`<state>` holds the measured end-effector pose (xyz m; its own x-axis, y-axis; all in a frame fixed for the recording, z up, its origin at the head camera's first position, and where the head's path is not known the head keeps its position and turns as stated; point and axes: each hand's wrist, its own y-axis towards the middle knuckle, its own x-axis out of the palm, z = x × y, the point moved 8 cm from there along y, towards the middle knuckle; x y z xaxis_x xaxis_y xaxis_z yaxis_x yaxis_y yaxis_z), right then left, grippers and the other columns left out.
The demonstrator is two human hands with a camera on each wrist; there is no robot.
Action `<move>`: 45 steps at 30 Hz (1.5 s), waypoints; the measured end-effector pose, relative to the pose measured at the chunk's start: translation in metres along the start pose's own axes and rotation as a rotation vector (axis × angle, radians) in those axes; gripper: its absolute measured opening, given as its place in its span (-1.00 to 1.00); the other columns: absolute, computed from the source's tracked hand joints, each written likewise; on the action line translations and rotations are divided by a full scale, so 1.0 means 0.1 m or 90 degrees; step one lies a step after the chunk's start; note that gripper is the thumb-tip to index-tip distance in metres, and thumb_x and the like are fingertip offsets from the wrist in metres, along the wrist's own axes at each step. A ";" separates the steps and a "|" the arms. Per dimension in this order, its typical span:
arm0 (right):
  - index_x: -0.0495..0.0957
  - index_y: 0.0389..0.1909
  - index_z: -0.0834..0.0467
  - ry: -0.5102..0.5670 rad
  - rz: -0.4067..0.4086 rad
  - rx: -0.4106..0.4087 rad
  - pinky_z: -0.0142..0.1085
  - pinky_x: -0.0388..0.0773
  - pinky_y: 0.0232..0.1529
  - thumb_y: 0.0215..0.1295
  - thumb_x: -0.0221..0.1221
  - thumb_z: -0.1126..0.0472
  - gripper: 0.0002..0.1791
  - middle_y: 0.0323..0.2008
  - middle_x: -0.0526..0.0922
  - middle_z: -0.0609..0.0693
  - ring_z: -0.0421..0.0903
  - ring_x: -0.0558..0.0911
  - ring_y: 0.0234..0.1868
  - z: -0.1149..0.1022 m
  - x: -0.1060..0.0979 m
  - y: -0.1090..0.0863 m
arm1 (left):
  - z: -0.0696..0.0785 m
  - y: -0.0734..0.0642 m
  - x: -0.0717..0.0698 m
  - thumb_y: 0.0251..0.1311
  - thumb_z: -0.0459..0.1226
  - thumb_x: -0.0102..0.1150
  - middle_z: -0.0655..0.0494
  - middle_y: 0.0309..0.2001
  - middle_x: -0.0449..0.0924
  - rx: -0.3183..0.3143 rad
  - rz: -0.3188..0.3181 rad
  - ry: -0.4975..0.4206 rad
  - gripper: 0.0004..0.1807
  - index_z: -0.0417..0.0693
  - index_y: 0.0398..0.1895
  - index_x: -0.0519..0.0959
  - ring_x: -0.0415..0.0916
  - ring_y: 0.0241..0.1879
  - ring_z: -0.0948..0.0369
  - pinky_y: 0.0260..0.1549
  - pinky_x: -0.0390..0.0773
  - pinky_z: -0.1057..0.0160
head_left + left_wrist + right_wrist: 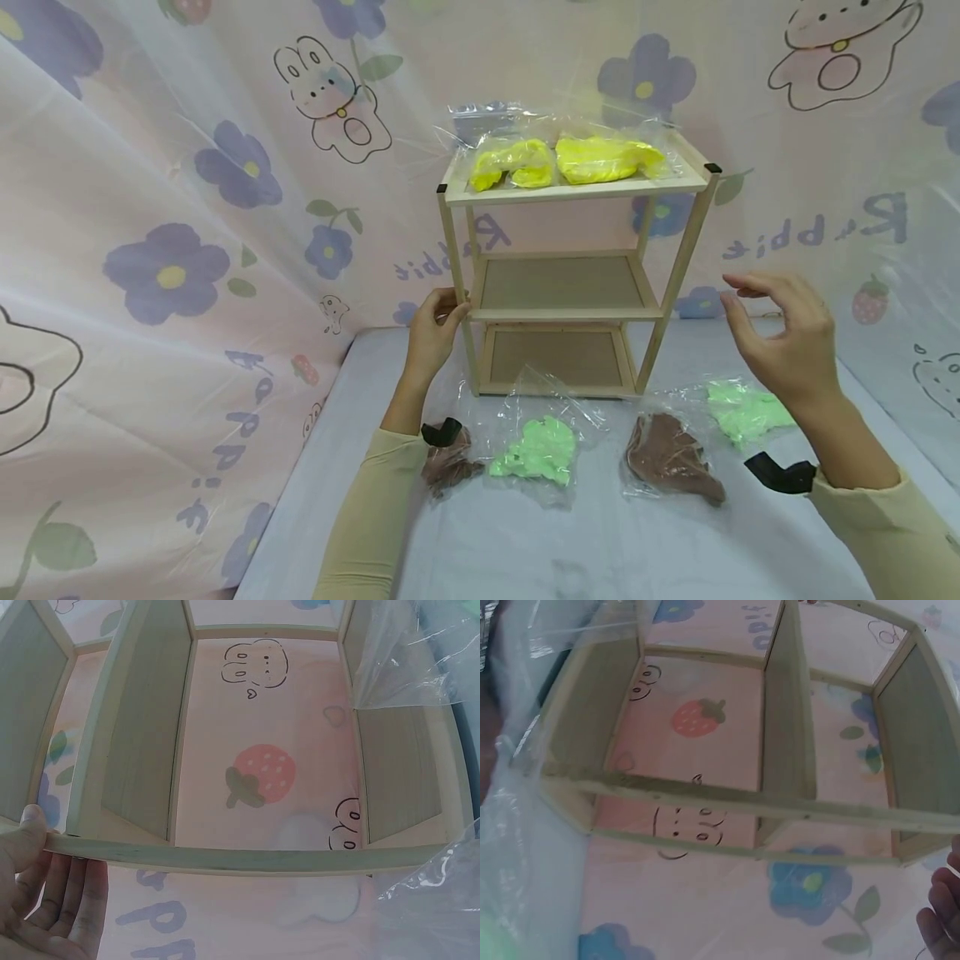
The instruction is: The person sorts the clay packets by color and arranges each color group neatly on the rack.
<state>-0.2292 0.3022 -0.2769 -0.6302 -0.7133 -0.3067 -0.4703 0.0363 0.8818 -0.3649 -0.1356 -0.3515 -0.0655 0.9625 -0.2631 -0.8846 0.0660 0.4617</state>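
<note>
A three-tier wooden shelf (566,315) stands upright on the covered table. My left hand (431,337) grips its front left post beside the middle tier; the left wrist view has the thumb (31,817) on one side of the wood and the other fingers behind it. To the right of the shelf, my right hand (787,333) is held in the air, thumb and fingers loosely curved apart with nothing between them. In the right wrist view its fingertips (945,900) show at the edge, close to the shelf. Two bagged yellow pieces (513,162) lie on the top tier.
Clear bags lie in front of the shelf: a brown piece (450,462) by the left forearm, a green piece (536,450), another brown piece (671,458), and another green piece (742,412) near the right wrist. A printed curtain (285,208) hangs behind and at the left.
</note>
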 end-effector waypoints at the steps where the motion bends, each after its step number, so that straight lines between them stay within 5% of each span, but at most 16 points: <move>1: 0.76 0.07 0.29 -0.002 -0.011 0.004 -0.56 0.36 0.24 0.28 0.37 0.38 -0.67 -0.07 0.76 0.27 -0.54 0.52 0.09 0.03 -0.01 -0.04 | 0.00 0.00 0.00 0.50 -0.26 0.32 -0.14 0.09 0.70 0.001 0.000 0.000 -0.65 -0.24 0.22 0.59 0.67 0.14 -0.03 0.24 0.70 0.14; 6: 0.74 0.10 0.32 -0.021 -0.079 0.026 -0.66 0.35 0.21 0.19 0.40 0.54 -0.58 -0.07 0.73 0.20 -0.56 0.50 0.05 0.18 -0.06 -0.25 | -0.01 0.00 0.00 0.49 -0.24 0.33 -0.13 0.10 0.71 0.000 0.001 0.004 -0.63 -0.24 0.23 0.59 0.67 0.14 -0.03 0.23 0.70 0.15; 14: 0.70 0.15 0.30 -0.060 -0.157 0.099 -0.81 0.25 0.10 0.26 0.40 0.54 -0.57 -0.03 0.62 -0.23 -0.63 0.43 0.00 0.48 -0.15 -0.59 | 0.00 0.00 0.00 0.49 -0.24 0.32 -0.13 0.09 0.71 0.000 0.000 0.011 -0.63 -0.24 0.23 0.58 0.67 0.14 -0.02 0.24 0.70 0.16; 22: 0.67 0.18 0.24 -0.133 -0.320 0.233 -0.50 0.33 -0.21 0.48 0.37 0.26 -0.68 -0.05 0.66 0.14 -0.73 0.32 -0.14 0.94 -0.22 -0.91 | -0.01 0.01 0.00 0.50 -0.28 0.31 -0.15 0.11 0.71 -0.003 0.000 0.014 -0.64 -0.26 0.23 0.57 0.67 0.16 -0.04 0.25 0.69 0.16; 24: 0.65 0.20 0.26 -0.145 -0.359 0.254 -0.34 0.44 -0.20 0.51 0.35 0.22 -0.66 -0.04 0.69 0.22 -0.58 0.44 -0.12 1.05 -0.22 -0.97 | 0.00 0.01 0.00 0.50 -0.29 0.31 -0.17 0.11 0.71 -0.002 0.001 0.013 -0.64 -0.27 0.23 0.58 0.67 0.16 -0.06 0.25 0.69 0.15; 27: 0.61 0.23 0.32 -0.154 -0.405 0.274 -0.06 0.59 -0.23 0.52 0.34 0.22 -0.62 -0.03 0.70 0.35 -0.09 0.65 -0.07 1.22 -0.23 -1.05 | 0.00 0.01 -0.01 0.50 -0.29 0.31 -0.17 0.11 0.70 -0.004 0.003 0.011 -0.65 -0.27 0.23 0.58 0.67 0.16 -0.06 0.25 0.69 0.15; 30: 0.60 0.21 0.37 -0.161 -0.446 0.288 0.01 0.66 -0.25 0.53 0.34 0.21 -0.60 0.00 0.67 0.43 0.36 0.63 -0.05 1.37 -0.24 -1.13 | 0.01 0.01 0.00 0.50 -0.30 0.31 -0.17 0.11 0.70 -0.005 0.001 0.005 -0.65 -0.27 0.23 0.58 0.66 0.16 -0.06 0.26 0.68 0.16; 39: 0.57 0.22 0.45 -0.186 -0.553 0.327 0.36 0.67 -0.16 0.42 0.38 0.26 -0.53 0.16 0.49 0.61 0.52 0.52 0.04 1.72 -0.22 -1.33 | 0.01 0.00 0.01 0.50 -0.28 0.31 -0.17 0.13 0.68 -0.005 -0.008 0.003 -0.62 -0.27 0.26 0.57 0.65 0.17 -0.06 0.29 0.66 0.16; 45: 0.51 0.25 0.49 -0.180 -0.624 0.344 0.34 0.67 -0.18 0.37 0.43 0.22 -0.42 0.16 0.45 0.68 0.57 0.51 0.04 1.93 -0.20 -1.52 | 0.00 0.00 0.01 0.50 -0.25 0.31 -0.15 0.13 0.68 0.000 -0.010 0.003 -0.62 -0.24 0.25 0.57 0.65 0.17 -0.05 0.27 0.67 0.15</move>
<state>-0.2641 0.4456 -0.4738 0.0683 -0.4205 -0.9047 -0.9943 -0.1035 -0.0269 -0.3654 -0.1346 -0.3518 -0.0542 0.9603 -0.2736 -0.8857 0.0802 0.4572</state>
